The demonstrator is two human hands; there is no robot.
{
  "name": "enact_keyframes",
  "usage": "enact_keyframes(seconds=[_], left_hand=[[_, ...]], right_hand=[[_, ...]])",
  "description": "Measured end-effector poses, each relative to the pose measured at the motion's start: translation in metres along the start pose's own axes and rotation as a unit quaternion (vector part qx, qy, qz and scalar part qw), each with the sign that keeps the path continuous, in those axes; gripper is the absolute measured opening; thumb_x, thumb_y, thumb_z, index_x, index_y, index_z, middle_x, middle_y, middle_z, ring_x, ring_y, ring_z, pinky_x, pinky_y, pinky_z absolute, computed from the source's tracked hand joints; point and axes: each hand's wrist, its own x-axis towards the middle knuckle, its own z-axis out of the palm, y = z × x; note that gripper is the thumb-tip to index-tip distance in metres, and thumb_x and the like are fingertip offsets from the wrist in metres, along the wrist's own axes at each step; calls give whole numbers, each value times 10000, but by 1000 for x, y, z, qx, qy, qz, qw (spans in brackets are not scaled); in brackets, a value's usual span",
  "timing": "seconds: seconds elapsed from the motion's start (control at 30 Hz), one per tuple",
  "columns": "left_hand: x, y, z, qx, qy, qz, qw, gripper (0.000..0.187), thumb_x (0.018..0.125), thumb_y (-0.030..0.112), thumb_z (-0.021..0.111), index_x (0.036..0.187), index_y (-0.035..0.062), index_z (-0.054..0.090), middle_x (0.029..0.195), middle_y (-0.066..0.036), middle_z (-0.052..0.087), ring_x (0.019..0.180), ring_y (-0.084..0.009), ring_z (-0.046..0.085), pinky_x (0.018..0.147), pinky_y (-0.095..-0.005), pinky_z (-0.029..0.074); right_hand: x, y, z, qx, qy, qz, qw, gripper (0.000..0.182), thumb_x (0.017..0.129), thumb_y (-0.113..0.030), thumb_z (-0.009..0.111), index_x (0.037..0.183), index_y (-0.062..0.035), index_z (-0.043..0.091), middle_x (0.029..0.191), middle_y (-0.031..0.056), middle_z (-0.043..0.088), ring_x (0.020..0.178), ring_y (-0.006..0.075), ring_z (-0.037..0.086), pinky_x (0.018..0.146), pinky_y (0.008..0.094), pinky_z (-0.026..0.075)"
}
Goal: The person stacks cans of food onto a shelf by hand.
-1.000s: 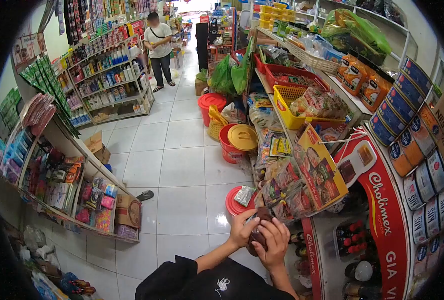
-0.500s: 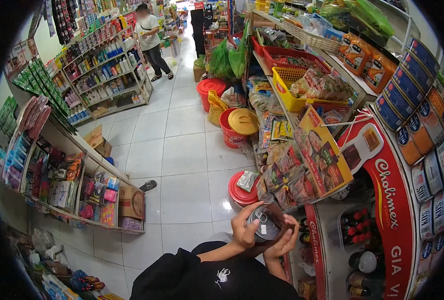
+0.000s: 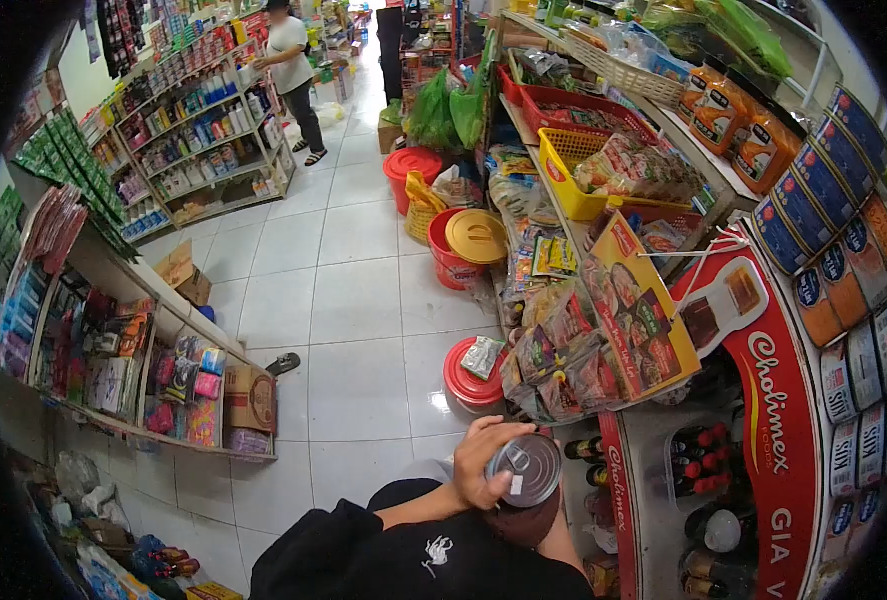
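near bottom centre, a round metal can [image 3: 527, 468] tipped toward the camera, showing its silvery end with a ring-pull tab and concentric ridges; a brown band at its lower edge. gripped from the left by the left hand [image 3: 484, 462], fingers curled closed around the rim and side. right hand [image 3: 526, 520] mostly hidden beneath the can, only a dark patch showing, so cannot tell how its grip stands. black sleeves [image 3: 404, 555] below. just right of the can, a red display stand [image 3: 774, 440] lettered "cholimex", bottles with red caps [image 3: 699, 465] inside. above it, hanging snack packets [image 3: 564, 360] and a yellow poster [image 3: 644, 320]. left of the hands, white floor tiles [image 3: 354, 300] and a red bucket lid [image 3: 469, 375]. far left, a person [image 3: 292, 80] by stocked shelves [image 3: 194, 150].
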Motion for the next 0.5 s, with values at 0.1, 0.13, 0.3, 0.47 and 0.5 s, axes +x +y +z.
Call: enact_keyframes(seconds=[0.1,0.13,0.3,0.47,0.5], left_hand=[[1,2,10,13,-62,27,998,559,758,401,488,1131,-12,549,1093,-162,619,991,-290,607,914,-459,355],[-1,1,15,8,-77,26,997,592,747,422,516,1153,-9,530,1109,-164,610,1001,-291,598,918,-452,356],[0,1,32,0,-232,-18,973,899,582,458,754,1252,-16,386,1226,-157,509,1081,-318,515,950,-444,341],[-25,4,81,-103,-311,25,945,1026,499,435,825,1282,-4,326,1216,-161,508,1081,-332,511,932,-424,359],[-29,2,85,-118,-323,35,938,1027,497,435,826,1281,-4,328,1213,-163,510,1079,-329,513,926,-424,364]], right_hand=[[-2,-14,-10,152,21,23,988,545,919,-487,380,1215,-36,456,1157,135,550,1024,223,555,902,356,439],[-4,-16,-15,120,49,12,991,551,918,-493,376,1215,-37,458,1161,137,548,1028,226,553,906,357,437],[-40,-25,-32,14,190,-19,982,583,912,-526,356,1218,-42,468,1184,144,541,1052,237,545,925,364,424],[-100,-13,-33,93,376,-64,920,562,925,-509,325,1203,-51,494,1197,126,544,1070,241,539,949,373,411],[-105,-9,-30,123,382,-89,912,550,930,-497,321,1199,-51,497,1188,120,550,1067,234,540,947,367,413]])
